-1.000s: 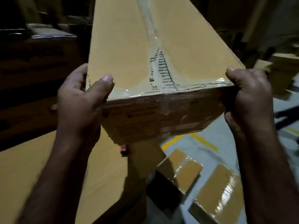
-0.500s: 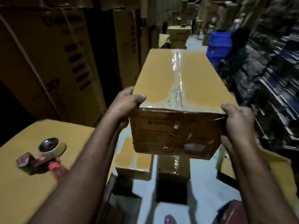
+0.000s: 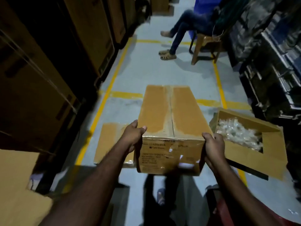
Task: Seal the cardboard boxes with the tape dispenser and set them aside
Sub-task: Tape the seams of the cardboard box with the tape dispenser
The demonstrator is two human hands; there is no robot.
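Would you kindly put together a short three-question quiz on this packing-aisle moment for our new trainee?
1. True or false: the left hand and the right hand both grip the taped box.
2. The open box lies on which side of the taped box? A) left B) right C) on top
3. Fill in: the floor lines are painted ___.
Key: 1 true; 2 B; 3 yellow.

Aisle floor (image 3: 146, 75) bare ahead, low box (image 3: 110, 141) left, open box (image 3: 247, 154) right.
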